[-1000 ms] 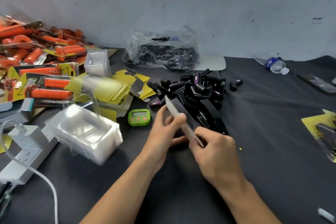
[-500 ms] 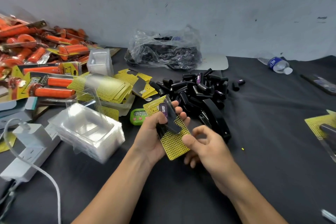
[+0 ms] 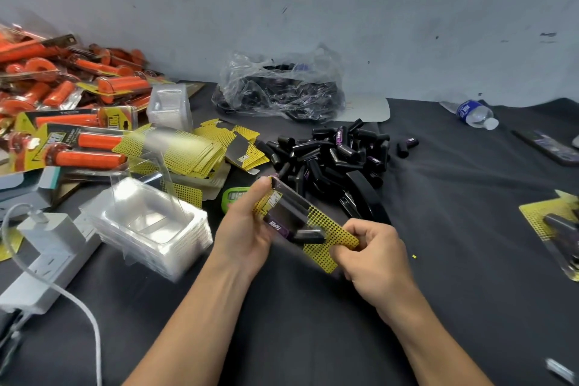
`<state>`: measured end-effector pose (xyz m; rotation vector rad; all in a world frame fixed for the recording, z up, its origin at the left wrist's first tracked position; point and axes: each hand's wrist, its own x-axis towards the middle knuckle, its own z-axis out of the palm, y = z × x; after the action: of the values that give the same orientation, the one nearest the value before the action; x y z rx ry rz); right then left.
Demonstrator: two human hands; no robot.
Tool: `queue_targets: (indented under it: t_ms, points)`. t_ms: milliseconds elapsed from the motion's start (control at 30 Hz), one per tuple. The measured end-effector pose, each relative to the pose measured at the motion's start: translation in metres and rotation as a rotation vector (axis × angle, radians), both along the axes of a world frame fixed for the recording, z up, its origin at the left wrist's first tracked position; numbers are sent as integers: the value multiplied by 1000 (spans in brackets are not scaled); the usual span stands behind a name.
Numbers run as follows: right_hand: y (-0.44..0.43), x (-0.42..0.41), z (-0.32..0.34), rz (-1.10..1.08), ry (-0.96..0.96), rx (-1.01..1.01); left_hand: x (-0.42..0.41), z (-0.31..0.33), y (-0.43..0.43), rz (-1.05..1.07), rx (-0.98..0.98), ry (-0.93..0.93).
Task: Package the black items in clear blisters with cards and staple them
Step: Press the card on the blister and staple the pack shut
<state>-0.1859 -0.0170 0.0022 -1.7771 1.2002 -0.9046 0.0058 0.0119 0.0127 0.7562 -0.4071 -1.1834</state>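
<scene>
Currently: the black cloth table (image 3: pixel 470 291) fills the view, and uncovered cloth runs from 4 to 6 o'clock, which gives room to move. Orange-grip packs (image 3: pixel 78 122) are heaped at 10 o'clock, cut off by the left edge, and their print is too blurred to read. A crumpled plastic bag (image 3: pixel 282 88) sits at 12; its dark contents are not identifiable. The stack of clear blisters (image 3: pixel 150 229) is at 9, with yellow dotted cards (image 3: pixel 194 150) fanned at 11. Loose black items (image 3: pixel 332 153) are piled at 1 o'clock, just beyond my hands, with purple labels too small to read. The carded blister (image 3: pixel 326 229) is at centre, tilted. My left hand (image 3: pixel 241 229) grips its upper end, thumb curled over the edge. My right hand (image 3: pixel 372 254) pinches the lower yellow end. One black item (image 3: pixel 308 235) lies inside, and its purple label reads "TAPER". A filled pack (image 3: pixel 551 222) at 3 is cropped by the frame. The water bottle (image 3: pixel 473 113) at 2 has an unreadable label.
</scene>
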Motion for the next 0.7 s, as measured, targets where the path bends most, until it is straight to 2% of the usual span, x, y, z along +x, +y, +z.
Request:
queue_targets:
  t_ms: [133, 367, 500, 567, 633, 700]
  points:
    - [-7, -7, -1, -41, -28, -22, -2, -2, 3, -18, 35, -8]
    - [-7, -6, 3, -1, -289, 156, 2, -3, -3, 1, 51, 93]
    - [-8, -2, 3, -74, -583, 380, -5, -3, 0, -144, 4, -33]
    - [-5, 4, 2, -94, -670, 469, -9, -8, 0, -223, -3, -117]
    - [-1, 8, -1, -85, -621, 472, -15, -10, -3, -251, -8, -143]
    - [0, 10, -4, -25, -496, 452, -19, -10, -7, -193, 42, -119]
